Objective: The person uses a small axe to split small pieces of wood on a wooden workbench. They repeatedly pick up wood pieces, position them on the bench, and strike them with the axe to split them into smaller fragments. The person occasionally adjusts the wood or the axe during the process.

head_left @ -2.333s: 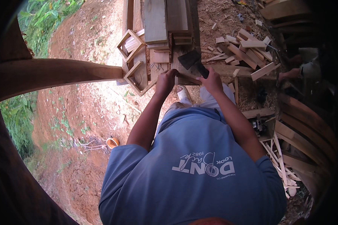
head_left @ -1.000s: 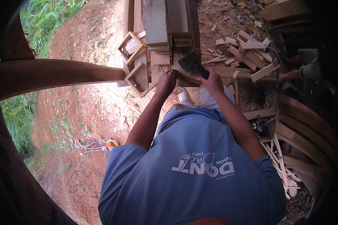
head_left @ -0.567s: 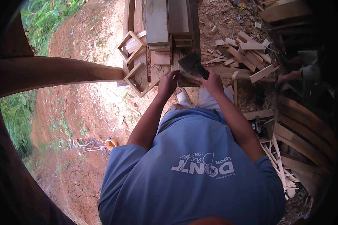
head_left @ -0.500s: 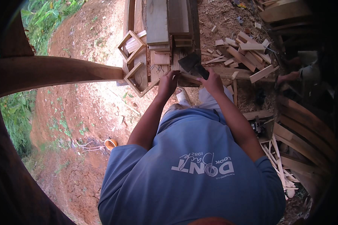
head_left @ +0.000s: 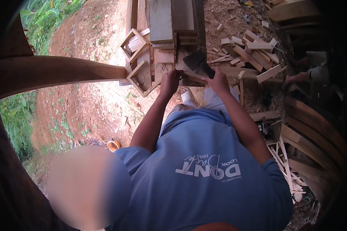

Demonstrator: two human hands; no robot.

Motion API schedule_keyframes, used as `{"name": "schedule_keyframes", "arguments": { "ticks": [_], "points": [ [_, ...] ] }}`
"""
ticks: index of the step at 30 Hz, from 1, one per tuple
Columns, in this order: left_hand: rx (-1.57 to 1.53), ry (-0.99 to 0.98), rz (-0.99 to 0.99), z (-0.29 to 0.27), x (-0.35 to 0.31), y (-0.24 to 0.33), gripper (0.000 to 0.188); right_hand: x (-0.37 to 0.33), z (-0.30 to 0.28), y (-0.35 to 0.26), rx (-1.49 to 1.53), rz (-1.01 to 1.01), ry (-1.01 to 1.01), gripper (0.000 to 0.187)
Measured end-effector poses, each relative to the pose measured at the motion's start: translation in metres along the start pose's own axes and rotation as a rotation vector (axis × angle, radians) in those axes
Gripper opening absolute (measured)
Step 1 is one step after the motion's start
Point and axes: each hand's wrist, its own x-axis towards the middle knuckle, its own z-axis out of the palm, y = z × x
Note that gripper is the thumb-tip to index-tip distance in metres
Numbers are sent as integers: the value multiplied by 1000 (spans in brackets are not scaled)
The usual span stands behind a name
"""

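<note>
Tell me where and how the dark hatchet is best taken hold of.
The hatchet is probably best gripped by its handle, coming from the near right, where the right hand is. The handle is narrow and slants toward that side, while the broad, flat head points away to the left, so fingers there should stay clear of its edge.

A wooden bench (head_left: 180, 57) carries stacked boards (head_left: 161, 23) and open wooden frames (head_left: 139, 53).

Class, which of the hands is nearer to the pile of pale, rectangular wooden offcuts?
Right. The right hand is below and left of the pile; the left hand is farther left.
</note>
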Motion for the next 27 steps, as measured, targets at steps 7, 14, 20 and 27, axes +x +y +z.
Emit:
{"name": "schedule_keyframes", "arguments": {
  "ticks": [7,14,20,27],
  "points": [
    [-18,28,57,2,-2,1,20,-1,-1,0,-5,12,-1,60],
    [100,16,44,6,0,-12,21,-1,0,1,-5,0,0,62],
    [191,65,195,5,-4,1,20,0,2,7,39,-51,34,59],
    [239,53,202,8,-5,3,21,0,-25,12,164,-191,-12,39]
  ]
}}
